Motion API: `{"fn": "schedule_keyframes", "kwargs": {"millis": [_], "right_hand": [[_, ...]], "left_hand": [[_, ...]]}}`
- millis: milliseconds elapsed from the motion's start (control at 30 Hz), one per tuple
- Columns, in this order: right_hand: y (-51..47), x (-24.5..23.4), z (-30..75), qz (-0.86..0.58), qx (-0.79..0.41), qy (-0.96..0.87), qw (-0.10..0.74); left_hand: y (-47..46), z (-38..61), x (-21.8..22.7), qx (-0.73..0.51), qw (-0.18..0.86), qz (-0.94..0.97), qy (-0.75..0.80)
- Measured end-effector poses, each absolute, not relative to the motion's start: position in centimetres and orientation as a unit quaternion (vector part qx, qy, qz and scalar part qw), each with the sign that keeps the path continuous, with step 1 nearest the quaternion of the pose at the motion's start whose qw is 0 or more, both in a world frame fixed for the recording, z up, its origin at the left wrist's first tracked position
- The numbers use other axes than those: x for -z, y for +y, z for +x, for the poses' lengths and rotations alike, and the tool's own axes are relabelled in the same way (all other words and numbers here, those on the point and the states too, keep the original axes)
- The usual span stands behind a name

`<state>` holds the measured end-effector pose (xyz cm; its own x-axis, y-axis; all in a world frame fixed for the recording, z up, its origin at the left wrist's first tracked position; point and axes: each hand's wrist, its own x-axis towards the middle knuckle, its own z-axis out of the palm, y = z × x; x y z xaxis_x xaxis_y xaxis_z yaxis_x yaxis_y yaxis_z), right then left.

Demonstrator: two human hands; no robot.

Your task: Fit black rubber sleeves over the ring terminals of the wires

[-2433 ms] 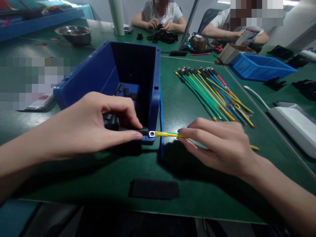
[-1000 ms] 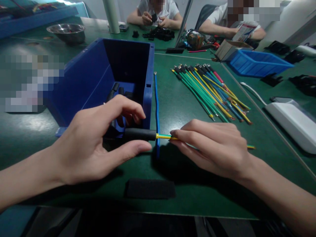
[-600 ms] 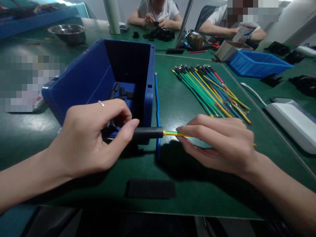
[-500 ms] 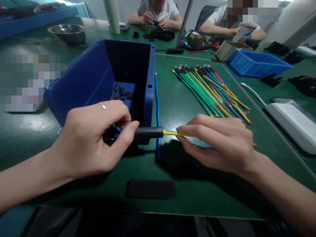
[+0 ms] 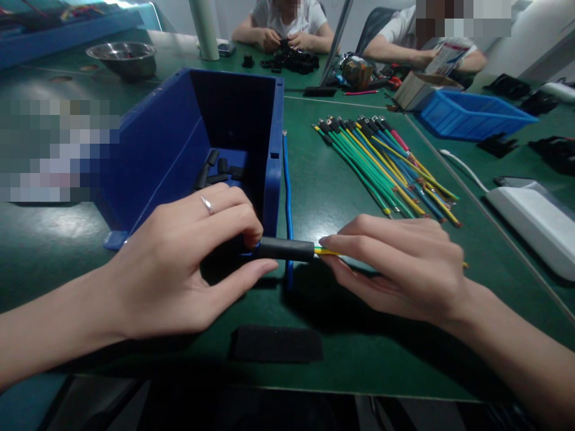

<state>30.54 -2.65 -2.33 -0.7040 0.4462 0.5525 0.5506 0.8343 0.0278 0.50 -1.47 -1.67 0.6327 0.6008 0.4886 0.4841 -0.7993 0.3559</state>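
One cylindrical black tube [image 5: 287, 248] sheathes a thin yellow-green wire [image 5: 327, 251] over the green table [image 5: 368, 365], towards its near edge; the right hand [image 5: 404, 263] pinches the wire, the left hand [image 5: 179, 269] spreads thumb and forefinger at the tube.

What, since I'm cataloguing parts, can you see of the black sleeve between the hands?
The black sleeve is a plain matte tube, rubbery-looking, roughly level and crossing in front of a blue wire. A yellow-green wire enters its right end. The left hand covers its left end; whether the thumb touches is unclear.
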Motion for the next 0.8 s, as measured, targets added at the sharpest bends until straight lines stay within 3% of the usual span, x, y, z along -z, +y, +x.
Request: {"fn": "schedule_keyframes", "kwargs": {"millis": [800], "right_hand": [[-2.74,2.90,30.26,-0.261,0.062,-0.914,0.304]], "left_hand": [[-1.07,0.38,1.72,-0.323,0.059,0.905,0.270]]}}
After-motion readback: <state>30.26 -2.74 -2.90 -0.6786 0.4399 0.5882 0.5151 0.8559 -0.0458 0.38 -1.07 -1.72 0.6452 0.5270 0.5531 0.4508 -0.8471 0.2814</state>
